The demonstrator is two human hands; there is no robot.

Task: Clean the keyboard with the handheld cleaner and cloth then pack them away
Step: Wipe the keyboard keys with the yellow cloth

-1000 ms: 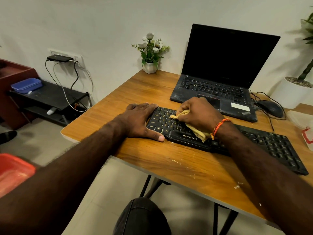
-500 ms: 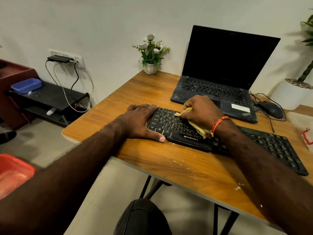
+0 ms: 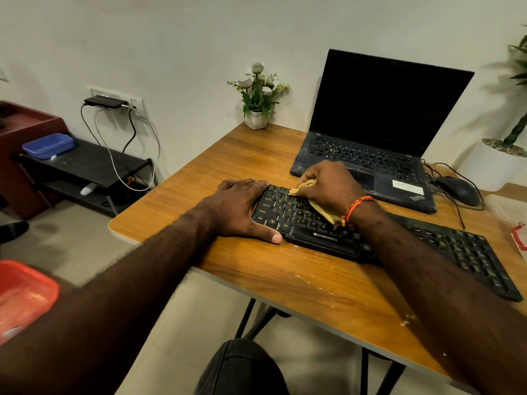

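My right hand (image 3: 328, 185) is curled around the yellow cloth (image 3: 323, 210) and pushes it down on the top rows of the black keyboard (image 3: 427, 240), near the middle of the frame. Most of the cloth is hidden under my hand; only a tip and a flap stick out. My right arm covers part of the keys. My left hand (image 3: 242, 208) lies flat, fingers (image 3: 251, 183) straight, on the desk (image 3: 256, 155) against the keyboard's left end, thumb along its front edge. At the upper right sits an open laptop (image 3: 379, 132) with a dark screen. A red tub (image 3: 22, 295) at the lower left is cut off, so I cannot see inside. A blue box (image 3: 48, 145) on the shelf at the left is closed.
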